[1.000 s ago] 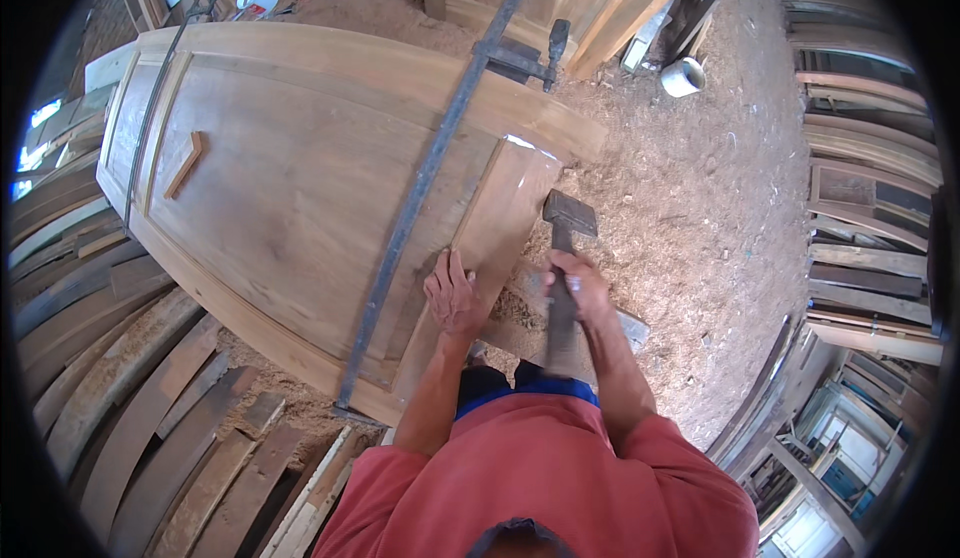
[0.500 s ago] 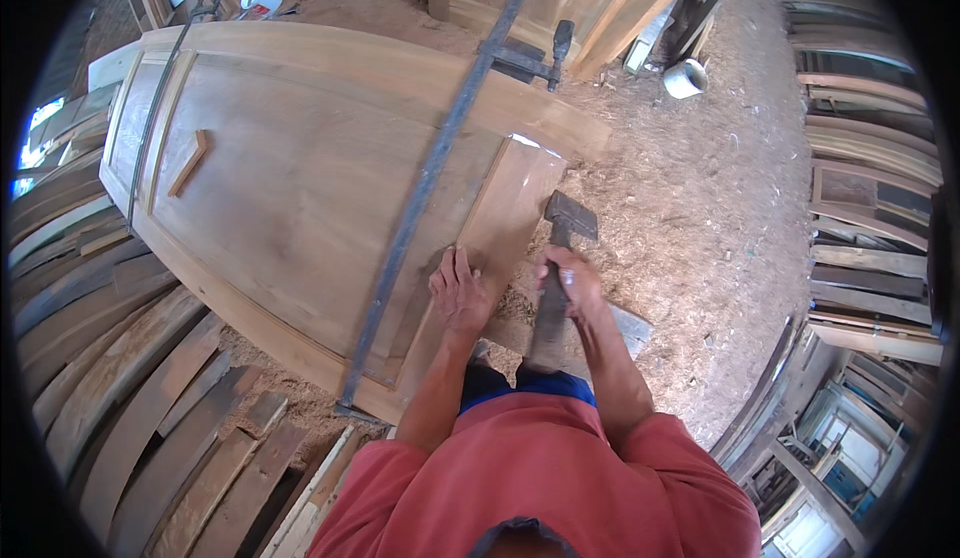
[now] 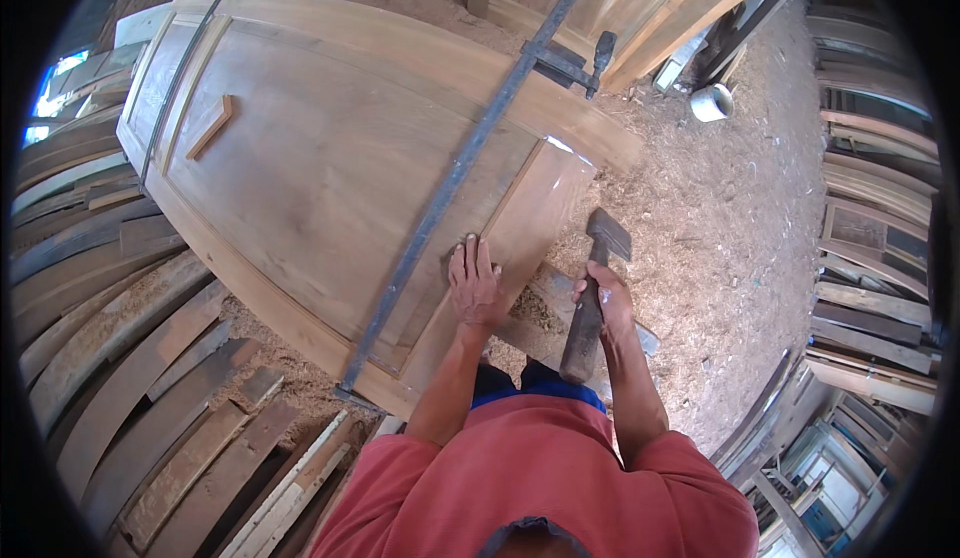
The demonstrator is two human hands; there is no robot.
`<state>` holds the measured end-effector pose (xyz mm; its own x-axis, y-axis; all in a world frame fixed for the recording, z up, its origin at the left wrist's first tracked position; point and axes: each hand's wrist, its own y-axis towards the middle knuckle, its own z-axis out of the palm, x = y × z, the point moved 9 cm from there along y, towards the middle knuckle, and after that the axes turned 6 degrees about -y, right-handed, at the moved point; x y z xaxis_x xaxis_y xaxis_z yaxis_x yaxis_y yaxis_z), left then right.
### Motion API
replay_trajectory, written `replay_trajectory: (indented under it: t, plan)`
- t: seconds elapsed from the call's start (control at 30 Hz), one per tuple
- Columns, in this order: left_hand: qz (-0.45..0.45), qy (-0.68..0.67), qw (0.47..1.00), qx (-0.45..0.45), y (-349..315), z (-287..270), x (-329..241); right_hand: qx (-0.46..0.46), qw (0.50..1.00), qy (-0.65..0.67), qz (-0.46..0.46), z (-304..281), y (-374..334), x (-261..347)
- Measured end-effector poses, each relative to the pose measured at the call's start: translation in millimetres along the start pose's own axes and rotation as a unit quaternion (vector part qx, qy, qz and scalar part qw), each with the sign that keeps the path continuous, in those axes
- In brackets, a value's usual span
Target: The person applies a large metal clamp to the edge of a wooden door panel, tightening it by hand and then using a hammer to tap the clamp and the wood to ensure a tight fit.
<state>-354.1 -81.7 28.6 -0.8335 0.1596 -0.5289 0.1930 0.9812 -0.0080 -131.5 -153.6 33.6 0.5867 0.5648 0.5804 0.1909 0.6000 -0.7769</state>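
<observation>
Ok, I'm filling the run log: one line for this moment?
left hand: flat on board | right hand: holds hammer | clamp bar across panel

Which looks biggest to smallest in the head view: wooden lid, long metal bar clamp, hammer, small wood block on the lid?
1. wooden lid
2. long metal bar clamp, nearly spans the lid
3. hammer in the right hand, nearer the camera, so apparent size only
4. small wood block

Sawdust-covered floor (image 3: 740, 208) lit by daylight. Curved planks (image 3: 120, 358) are stacked well left of the fingers; window frames (image 3: 870, 248) lean far to their right.
</observation>
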Motion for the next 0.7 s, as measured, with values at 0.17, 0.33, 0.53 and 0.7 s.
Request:
replay_trajectory:
  t: [0.17, 0.33, 0.53, 0.7]
  plan:
    - [0.022, 0.005, 0.999, -0.027, -4, 2, -3, -0.117, 0.992, 0.043, 0.013, 12, 9, -11]
    - [0.008, 0.001, 1.0, -0.02, -4, 2, -5, -0.004, 0.999, 0.017, 0.039, 31, -1, -4]
    - [-0.007, -0.006, 1.0, -0.019, 1, 3, -10, 0.047, 0.998, -0.014, 0.033, 24, -17, -12]
    - [-0.037, -0.003, 0.999, 0.003, -4, -1, 0, 0.164, 0.964, -0.193, 0.083, -17, -49, -25]
